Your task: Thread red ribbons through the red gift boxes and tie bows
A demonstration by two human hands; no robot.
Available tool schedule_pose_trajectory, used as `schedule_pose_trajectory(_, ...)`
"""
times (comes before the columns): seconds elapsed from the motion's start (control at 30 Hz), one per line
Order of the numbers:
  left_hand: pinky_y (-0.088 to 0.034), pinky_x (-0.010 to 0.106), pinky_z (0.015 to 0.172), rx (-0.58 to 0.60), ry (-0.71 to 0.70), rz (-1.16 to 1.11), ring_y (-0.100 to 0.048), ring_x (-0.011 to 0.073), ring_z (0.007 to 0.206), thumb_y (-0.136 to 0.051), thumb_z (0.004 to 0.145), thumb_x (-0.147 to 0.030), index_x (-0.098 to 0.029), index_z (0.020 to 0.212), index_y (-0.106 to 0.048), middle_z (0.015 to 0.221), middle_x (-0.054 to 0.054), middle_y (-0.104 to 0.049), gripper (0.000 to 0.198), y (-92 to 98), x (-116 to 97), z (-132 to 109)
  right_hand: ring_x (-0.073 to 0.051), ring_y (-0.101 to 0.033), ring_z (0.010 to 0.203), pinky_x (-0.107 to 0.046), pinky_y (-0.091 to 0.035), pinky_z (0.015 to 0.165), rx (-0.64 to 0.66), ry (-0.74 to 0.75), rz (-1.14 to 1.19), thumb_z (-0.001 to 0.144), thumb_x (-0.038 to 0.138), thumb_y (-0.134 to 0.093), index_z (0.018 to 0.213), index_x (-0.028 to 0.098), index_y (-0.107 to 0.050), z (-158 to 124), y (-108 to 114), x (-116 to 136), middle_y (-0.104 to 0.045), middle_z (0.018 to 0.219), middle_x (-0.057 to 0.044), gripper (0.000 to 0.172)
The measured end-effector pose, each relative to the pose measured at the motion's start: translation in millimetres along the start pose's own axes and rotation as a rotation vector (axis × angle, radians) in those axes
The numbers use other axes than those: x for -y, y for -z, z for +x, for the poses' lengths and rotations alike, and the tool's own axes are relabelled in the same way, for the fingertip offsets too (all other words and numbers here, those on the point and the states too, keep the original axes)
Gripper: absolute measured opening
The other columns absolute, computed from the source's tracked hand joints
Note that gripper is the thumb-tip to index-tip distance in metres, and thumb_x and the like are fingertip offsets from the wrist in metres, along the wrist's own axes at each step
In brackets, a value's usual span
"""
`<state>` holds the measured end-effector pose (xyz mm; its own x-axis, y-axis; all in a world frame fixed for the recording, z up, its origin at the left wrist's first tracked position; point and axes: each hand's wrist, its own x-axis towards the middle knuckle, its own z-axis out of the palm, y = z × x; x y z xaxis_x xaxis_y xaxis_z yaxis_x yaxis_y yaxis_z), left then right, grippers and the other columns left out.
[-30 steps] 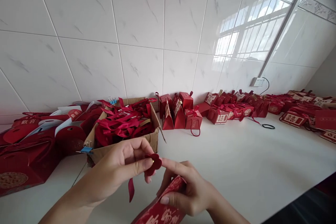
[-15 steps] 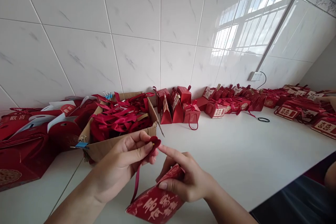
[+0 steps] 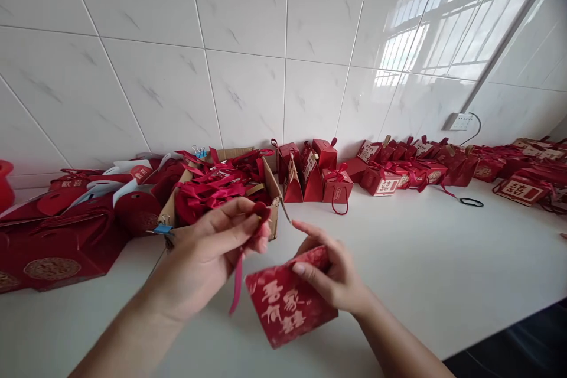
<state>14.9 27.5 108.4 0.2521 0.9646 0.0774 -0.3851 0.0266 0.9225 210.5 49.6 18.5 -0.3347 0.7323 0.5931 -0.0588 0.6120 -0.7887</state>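
Observation:
My left hand (image 3: 221, 248) pinches a dark red ribbon (image 3: 237, 286) with a loop or rounded piece at its top; the loose end hangs below my fingers. In my right hand (image 3: 332, 274) is a red paper gift box (image 3: 287, 307) with pale gold characters on its front, held tilted above the table between thumb and fingers. The right index finger is stretched out toward the left hand, apart from it. Behind my left hand stands a cardboard box (image 3: 273, 183) filled with red ribbons (image 3: 221, 180).
Large red boxes (image 3: 66, 248) crowd the left side. Small red gift boxes (image 3: 336, 189) stand along the tiled wall, with more rows (image 3: 411, 171) to the right. A black loop (image 3: 471, 202) lies on the white table (image 3: 420, 266). A power socket (image 3: 458, 121) is on the wall.
The ribbon's lower end has come away from the gift box and hangs free. My right hand has moved right with the box, away from my left hand. The view has shifted left.

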Motion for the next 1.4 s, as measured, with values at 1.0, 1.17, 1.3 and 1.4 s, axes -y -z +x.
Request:
schedule_pose_trajectory(1.0, -0.043, 0.023, 0.067, 0.132, -0.483, 1.404, -0.052, 0.0136, 0.075, -0.049, 0.088, -0.016, -0.025, 0.087, -0.071, 0.09, 0.004, -0.049, 0.024, 2.3, 25.0, 2.1, -0.015, -0.06, 0.081, -0.029, -0.048, 0.072, -0.183, 0.054, 0.014, 0.09, 0.019, -0.052, 0.089, 0.02, -0.054, -1.0, -14.1, -10.1, -0.061, 0.09, -0.005, 0.003)
schedule_pose_trajectory(1.17, -0.043, 0.023, 0.067, 0.122, -0.458, 1.358, -0.052, 0.013, 0.073, -0.05, 0.088, -0.016, -0.024, 0.086, -0.071, 0.092, 0.004, -0.049, 0.022, 1.0, 23.2, 3.8, -0.015, -0.059, 0.081, -0.029, -0.048, 0.072, -0.156, 0.077, 0.015, 0.09, 0.018, -0.052, 0.089, 0.02, -0.054, -2.1, -13.9, -9.6, -0.062, 0.089, -0.005, 0.004)
schedule_pose_trajectory(1.3, -0.043, 0.025, 0.072, 0.092, -0.49, 1.311, -0.054, 0.0145, 0.077, -0.051, 0.086, -0.015, -0.024, 0.084, -0.066, 0.093, 0.003, -0.052, 0.017, 1.3, 26.3, 5.5, -0.016, -0.06, 0.083, -0.03, -0.048, 0.073, -0.138, 0.106, 0.012, 0.09, 0.017, -0.049, 0.091, 0.02, -0.055, -1.4, -12.9, -6.8, -0.062, 0.09, -0.006, 0.006)
schedule_pose_trajectory(1.4, -0.041, 0.027, 0.077, 0.066, -0.512, 1.298, -0.055, 0.0183, 0.088, -0.054, 0.085, -0.018, -0.023, 0.09, -0.059, 0.095, 0.003, -0.059, 0.009, 3.0, 27.9, 7.5, -0.017, -0.061, 0.083, -0.03, -0.049, 0.073, -0.124, 0.145, 0.013, 0.086, 0.018, -0.055, 0.091, 0.02, -0.054, 0.2, -13.3, -6.7, -0.063, 0.09, -0.006, 0.006)
